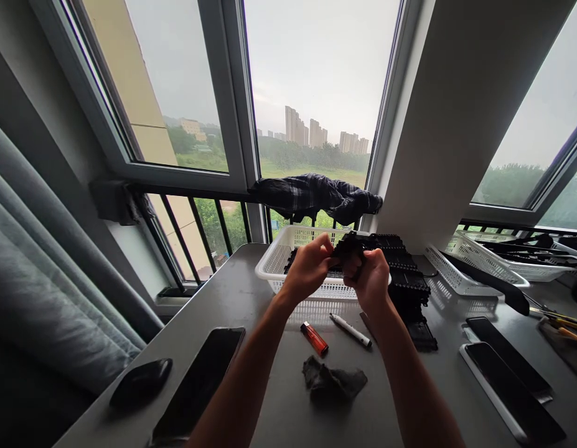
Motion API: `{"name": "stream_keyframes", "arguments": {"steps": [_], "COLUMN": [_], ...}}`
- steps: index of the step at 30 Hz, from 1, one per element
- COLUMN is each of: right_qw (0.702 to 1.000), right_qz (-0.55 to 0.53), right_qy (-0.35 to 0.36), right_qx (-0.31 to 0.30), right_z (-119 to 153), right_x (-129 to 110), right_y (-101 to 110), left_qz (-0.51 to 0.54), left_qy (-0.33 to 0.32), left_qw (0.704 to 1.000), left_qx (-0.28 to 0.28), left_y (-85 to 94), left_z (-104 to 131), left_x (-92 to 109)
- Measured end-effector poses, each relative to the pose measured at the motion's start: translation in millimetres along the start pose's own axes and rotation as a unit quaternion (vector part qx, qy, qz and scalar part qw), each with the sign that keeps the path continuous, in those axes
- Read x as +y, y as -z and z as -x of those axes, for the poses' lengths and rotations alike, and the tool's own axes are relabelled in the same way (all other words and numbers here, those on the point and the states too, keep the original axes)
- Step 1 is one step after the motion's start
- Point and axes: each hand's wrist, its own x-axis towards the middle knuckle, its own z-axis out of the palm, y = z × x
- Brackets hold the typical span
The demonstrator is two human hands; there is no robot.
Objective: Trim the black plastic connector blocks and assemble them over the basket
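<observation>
At the centre of the frame, the left hand (307,269) and right hand (373,279) pinch a black jagged plastic-looking piece (347,244) above the white perforated plastic basket (328,291), apparently manipulating it, and the next move calls for a steady grip.

The single head view looks forward and down from the wearer's head, over a grey, smooth-surfaced table (279,336) toward grey-framed glass windows (320,81).

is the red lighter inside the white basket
No, the red lighter lies on the table, nearer the camera than the basket.
</observation>
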Motion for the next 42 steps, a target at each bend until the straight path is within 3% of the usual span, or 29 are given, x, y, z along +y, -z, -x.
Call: {"name": "stream_keyframes", "arguments": {"steps": [7, 17, 20, 25, 28, 33, 36, 39, 42], "right_qw": [0.999, 0.997, 0.989, 0.962, 0.976, 0.995, 0.988, 0.994, 0.999], "right_qz": [-0.032, 0.068, 0.108, 0.147, 0.128, 0.078, 0.061, 0.024, -0.013], "right_qy": [-0.002, 0.036, 0.104, 0.201, 0.139, -0.054, -0.113, -0.064, 0.041], "right_qx": [-0.01, -0.029, 0.0, 0.11, 0.106, -0.024, -0.084, -0.08, -0.027], "right_z": [0, 3, 3, -7, -12, -6, -2, -2, -6], "right_x": [-2, 2, -1, -9, -17, -27, -27, -26, -24], "right_y": [1, -3, 1, 18, 27, 27, 24, 24, 26], "left_qz": [-0.024, -0.047, -0.042, 0.005, 0.106, 0.185, 0.187, 0.189, 0.22], "left_qy": [-0.002, -0.011, 0.007, 0.028, 0.019, -0.035, -0.06, -0.073, -0.01], "left_qw": [1.0, 0.998, 0.996, 0.991, 0.991, 0.982, 0.98, 0.979, 0.973], "left_qx": [0.009, 0.026, 0.073, 0.132, 0.084, 0.024, -0.007, 0.004, 0.064], "left_y": [1.2, 0.1, 3.8, 12.7, 18.5, 22.6, 19.5, 14.8, 13.1], "left_z": [0, -2, -3, -6, -7, -3, 0, -1, -5], "left_x": [0, -3, -4, -3, -2, 1, 5, 7, 5]}}
